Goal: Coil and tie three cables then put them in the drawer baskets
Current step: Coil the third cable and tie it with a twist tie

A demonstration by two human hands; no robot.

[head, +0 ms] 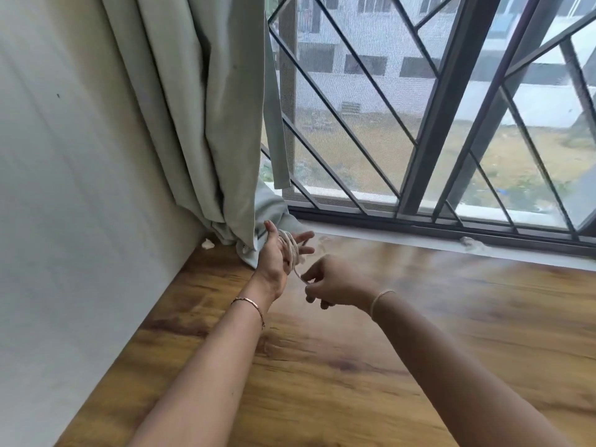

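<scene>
Window [451, 124]: barred and meshed, across the far right of the scene; it plays no part in the task.
Worktop [419, 350]: wood-grain surface running under both of your forearms up to the sill.
Curtain [200, 124]: pale fabric hanging in the far left corner, its hem bunched on the worktop just behind your left hand.
Left hand [274, 259]: raised above the worktop with fingers straight and spread toward the window. It is not clenched and serves as the former for the coil.
Right hand [335, 282]: just beside the left, to its right and nearer to you, fingers curled, pinching the loose strand.
Cable [292, 250]: pale cord wound in several turns around your left hand. None of it lies on the worktop.
Free end [298, 273]: a short run from the coil down to the right hand's pinch. It is blurred, so its full length cannot be told.
Key relation: the turns cross the left hand, so the coil's axis follows the fingers toward the window. The strand leaves the coil on the side facing your right hand, which is therefore the hand placed to lead the next wrap.
Stage (judged): coiling under way, tie not yet made.
Baskets: not in view.
</scene>
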